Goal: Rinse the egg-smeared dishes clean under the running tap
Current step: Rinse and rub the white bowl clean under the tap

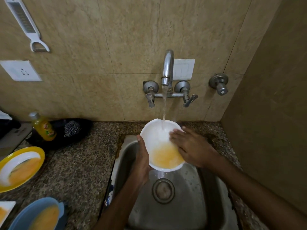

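A white bowl (155,136) with yellow egg water pooled in its lower part is held tilted over the steel sink (186,205). Water runs from the tap (167,68) into the bowl's far side. My left hand (142,156) grips the bowl's left rim from outside. My right hand (191,146) lies flat inside the bowl on its right wall, fingers spread. A thin stream spills from the bowl's near edge toward the drain (163,190). On the counter at left wait a yellow-rimmed plate (21,166), a blue dish (36,214) and a white dish corner (5,211), all smeared with egg.
A yellow dish soap bottle (43,127) and a steel scrubber (72,128) sit on a dark cloth at the back of the granite counter (79,171). A socket (20,70) and a hanging peeler (25,25) are on the tiled wall. A side wall stands close at right.
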